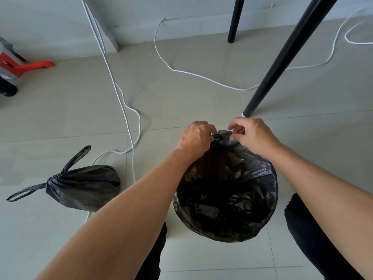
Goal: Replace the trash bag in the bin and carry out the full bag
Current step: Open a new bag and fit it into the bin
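Note:
A fresh black trash bag (228, 195) lines the round bin between my knees, its edge folded over the rim so the bin itself is hidden. At the far side of the rim the plastic is bunched into a small knot (221, 136). My left hand (196, 138) grips this bunched plastic from the left. My right hand (252, 136) pinches it from the right with thumb and fingertips. The full black bag (82, 186), tied shut with two loop handles sticking out, lies on the floor to the left of the bin.
White cables (129, 126) trail across the tiled floor behind the bin and past the full bag. Two black furniture legs (282, 57) stand just beyond my right hand. A red and grey appliance (18, 65) sits at the far left by the wall.

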A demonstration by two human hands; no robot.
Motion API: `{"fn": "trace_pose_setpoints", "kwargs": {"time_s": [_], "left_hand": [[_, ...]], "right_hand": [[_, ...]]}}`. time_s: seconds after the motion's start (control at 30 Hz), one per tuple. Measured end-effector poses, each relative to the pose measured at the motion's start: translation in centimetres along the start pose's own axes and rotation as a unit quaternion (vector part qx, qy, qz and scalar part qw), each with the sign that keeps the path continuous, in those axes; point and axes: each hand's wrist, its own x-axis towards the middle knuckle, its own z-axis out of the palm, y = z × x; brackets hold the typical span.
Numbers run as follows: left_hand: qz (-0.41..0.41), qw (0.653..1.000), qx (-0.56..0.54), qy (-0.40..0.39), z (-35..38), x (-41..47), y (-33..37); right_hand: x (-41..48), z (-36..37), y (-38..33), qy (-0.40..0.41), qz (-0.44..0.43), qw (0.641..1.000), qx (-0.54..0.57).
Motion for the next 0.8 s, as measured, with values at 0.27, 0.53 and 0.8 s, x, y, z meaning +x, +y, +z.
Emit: {"fn": "trace_pose_setpoints", "kwargs": {"time_s": [0.27,0.53,0.8], "left_hand": [[-0.026,1.0,-0.013,-0.005,0.1,0.1,-0.4],[0.0,0.995,0.069,-0.074,-0.2,-0.4,-0.9],[-0.095,0.989,0.079,-0.081,-1.7,-0.8,-0.9]], "right_hand": [[0.9,-0.4,-0.6,-0.037,-0.003,0.998,-0.052],[1.3,1.0,-0.3,-0.096,-0.004,0.985,-0.142],[0.9,-0.4,-0.4,-0.031,-0.017,0.997,-0.072]]}}
